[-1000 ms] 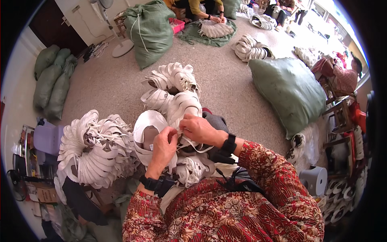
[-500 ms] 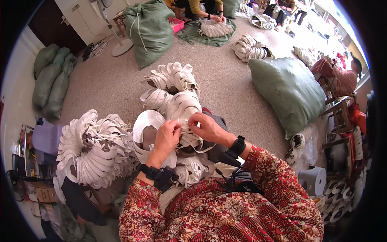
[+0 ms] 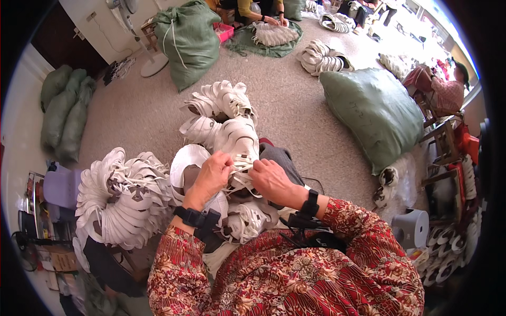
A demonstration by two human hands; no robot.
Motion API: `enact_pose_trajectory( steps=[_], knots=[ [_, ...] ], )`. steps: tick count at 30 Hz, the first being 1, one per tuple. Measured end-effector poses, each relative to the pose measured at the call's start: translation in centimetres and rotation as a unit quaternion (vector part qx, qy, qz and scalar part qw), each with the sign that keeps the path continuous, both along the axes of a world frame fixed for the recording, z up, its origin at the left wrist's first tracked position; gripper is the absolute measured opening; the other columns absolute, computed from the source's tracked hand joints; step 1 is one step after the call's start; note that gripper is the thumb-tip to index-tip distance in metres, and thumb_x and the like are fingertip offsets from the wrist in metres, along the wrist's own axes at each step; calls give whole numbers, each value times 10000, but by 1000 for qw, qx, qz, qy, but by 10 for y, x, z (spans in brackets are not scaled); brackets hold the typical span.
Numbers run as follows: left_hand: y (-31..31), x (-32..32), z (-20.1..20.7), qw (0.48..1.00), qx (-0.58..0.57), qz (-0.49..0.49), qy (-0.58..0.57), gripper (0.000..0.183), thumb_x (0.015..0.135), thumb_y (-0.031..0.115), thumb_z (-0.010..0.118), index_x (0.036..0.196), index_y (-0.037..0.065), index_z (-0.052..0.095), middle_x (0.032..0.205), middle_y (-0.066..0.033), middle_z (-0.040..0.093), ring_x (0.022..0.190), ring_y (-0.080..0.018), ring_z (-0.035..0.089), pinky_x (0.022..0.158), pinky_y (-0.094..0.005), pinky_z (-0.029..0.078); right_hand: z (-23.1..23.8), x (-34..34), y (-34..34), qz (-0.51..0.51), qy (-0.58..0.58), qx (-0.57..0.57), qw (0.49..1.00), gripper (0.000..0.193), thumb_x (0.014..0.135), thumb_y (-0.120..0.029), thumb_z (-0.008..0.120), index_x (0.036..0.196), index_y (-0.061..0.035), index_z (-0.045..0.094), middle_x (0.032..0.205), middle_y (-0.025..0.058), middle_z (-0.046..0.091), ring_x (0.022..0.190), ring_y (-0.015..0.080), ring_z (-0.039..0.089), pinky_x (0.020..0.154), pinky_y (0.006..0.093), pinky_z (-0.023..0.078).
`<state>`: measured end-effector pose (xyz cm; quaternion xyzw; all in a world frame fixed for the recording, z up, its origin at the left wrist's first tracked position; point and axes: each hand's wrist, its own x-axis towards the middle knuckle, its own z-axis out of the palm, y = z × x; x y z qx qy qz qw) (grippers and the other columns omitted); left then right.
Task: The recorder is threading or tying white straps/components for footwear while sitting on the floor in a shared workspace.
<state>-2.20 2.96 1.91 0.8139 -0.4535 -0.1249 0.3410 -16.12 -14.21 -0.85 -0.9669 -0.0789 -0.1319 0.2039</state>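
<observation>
A nested row of white shoe uppers [image 3: 235, 135] lies in front of me, reaching away from my lap. White shoelaces [image 3: 243, 164] run across the nearest upper, between my two hands. With fingers pinched together, my left hand [image 3: 211, 174] grips a shoelace at the left edge of the opening. On the other side, my right hand [image 3: 272, 180] is closed on a shoelace too, its fingertips partly hidden. Beside my left hand lies a loose upper [image 3: 185, 160] with a brown lining. Another laced white upper [image 3: 246, 222] rests close to my lap, below the hands.
A big heap of white uppers [image 3: 124, 203] stands at my left. Stuffed green sacks [image 3: 371, 116] lie at the right, with another sack [image 3: 188, 45] upright at the back beside a fan [image 3: 154, 64]. A grey stool [image 3: 410, 230] is at the right; other people sit farther off.
My right hand has come down a little, and both hands now pull at the laces, which stretch between them. The whole view has shifted slightly.
</observation>
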Motion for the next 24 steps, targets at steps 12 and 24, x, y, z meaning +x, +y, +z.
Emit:
enact_pose_trajectory(
  steps=[12, 24],
  knots=[
    [-7, -26, -17, 967, 7, 145, -208, 161, 887, 52, 577, 1034, 55, 512, 930, -158, 645, 790, -376, 663, 640, -449, 552, 8, -1, -7, 26, 41, 142, 989, 141, 842, -181, 598, 775, -61, 629, 792, 108, 631, 831, 316, 621, 798, 424, 452],
    [-2, -42, -9, 991, 4, 122, -49, 186, 856, 80, 637, 1024, 37, 571, 904, -138, 622, 800, -322, 651, 709, -428, 530, 21, -34, -59, -14, 325, 338, 883, 278, 887, -200, 529, 748, 32, 592, 691, 139, 633, 654, 241, 603, 655, 386, 477]
  ],
)
